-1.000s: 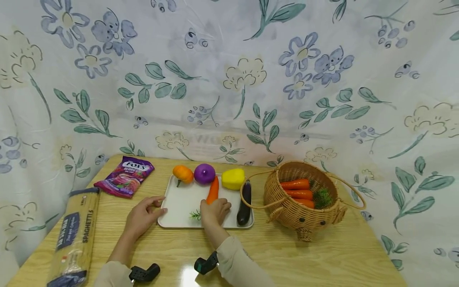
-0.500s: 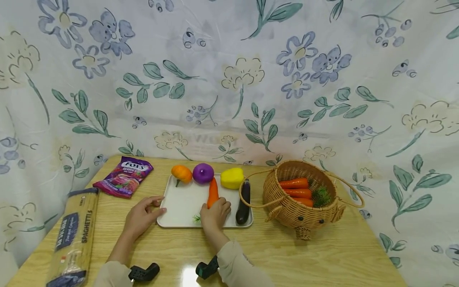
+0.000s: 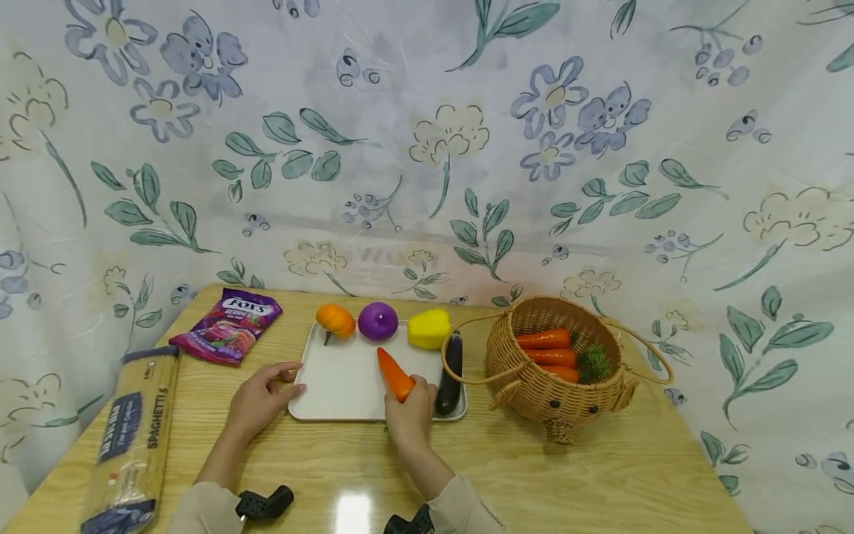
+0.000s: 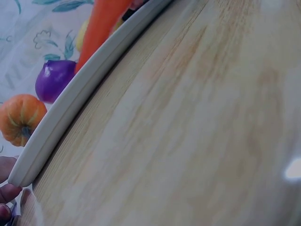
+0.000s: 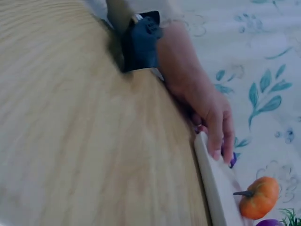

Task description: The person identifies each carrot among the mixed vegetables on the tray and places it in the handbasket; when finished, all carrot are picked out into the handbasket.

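My right hand (image 3: 410, 414) grips a carrot (image 3: 395, 374) by its thick end over the front right part of the white tray (image 3: 333, 386). Its tip points away and to the left, and a bit of green shows below the hand. My left hand (image 3: 260, 404) rests thumb and fingertips at the tray's left rim, also seen in the right wrist view, where the left hand (image 5: 209, 110) lays its fingers over the edge. At the tray's back lie a small pumpkin (image 3: 336, 321), a purple onion-like vegetable (image 3: 378, 321) and a yellow vegetable (image 3: 429, 328). An eggplant (image 3: 450, 374) lies along the right side.
To the right stands a wicker basket (image 3: 527, 400) with an animal face; several carrots (image 3: 547, 356) lie in it, and one handle reaches over the eggplant. At the left are a purple candy bag (image 3: 230, 326) and a spaghetti pack (image 3: 133, 437). A floral cloth (image 3: 373, 200) hangs behind.
The right hand has drawn the carrot slightly toward me. The carrot's tip has swung left and nearer, and its green top has moved past the tray's front edge. The left hand stays at the rim.
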`<state>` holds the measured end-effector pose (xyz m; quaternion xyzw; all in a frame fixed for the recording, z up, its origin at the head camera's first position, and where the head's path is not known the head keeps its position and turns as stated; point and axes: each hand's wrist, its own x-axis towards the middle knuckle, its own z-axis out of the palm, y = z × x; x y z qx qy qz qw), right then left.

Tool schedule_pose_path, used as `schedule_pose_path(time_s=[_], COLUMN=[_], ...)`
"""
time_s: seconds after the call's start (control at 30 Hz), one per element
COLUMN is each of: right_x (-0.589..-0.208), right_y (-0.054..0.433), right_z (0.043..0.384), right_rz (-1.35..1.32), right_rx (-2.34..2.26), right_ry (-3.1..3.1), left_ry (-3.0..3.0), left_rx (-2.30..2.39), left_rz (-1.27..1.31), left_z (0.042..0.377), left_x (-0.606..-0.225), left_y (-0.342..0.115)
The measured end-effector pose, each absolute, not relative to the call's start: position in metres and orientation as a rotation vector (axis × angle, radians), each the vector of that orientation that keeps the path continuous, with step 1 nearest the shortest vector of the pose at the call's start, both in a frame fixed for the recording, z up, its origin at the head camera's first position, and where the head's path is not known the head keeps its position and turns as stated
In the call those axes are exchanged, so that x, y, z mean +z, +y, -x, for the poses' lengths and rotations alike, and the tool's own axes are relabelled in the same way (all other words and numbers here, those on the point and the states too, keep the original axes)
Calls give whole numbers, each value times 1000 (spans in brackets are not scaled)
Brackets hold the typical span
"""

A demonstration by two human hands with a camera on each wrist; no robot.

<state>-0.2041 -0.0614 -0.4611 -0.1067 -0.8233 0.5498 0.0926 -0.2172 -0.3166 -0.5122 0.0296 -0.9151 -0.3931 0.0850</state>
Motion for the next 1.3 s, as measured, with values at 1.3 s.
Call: schedule_pose_path(time_s=[1.3], right_x=[-391], right_y=[157], right_z=[195], right_rz=[-935], right_rx=[2033], right_ry=[-2508], left_ry=[-2742], left_rx=[-1148], left_rz=[-79], left_z=[217], left_x=[-510], left_y=[-314])
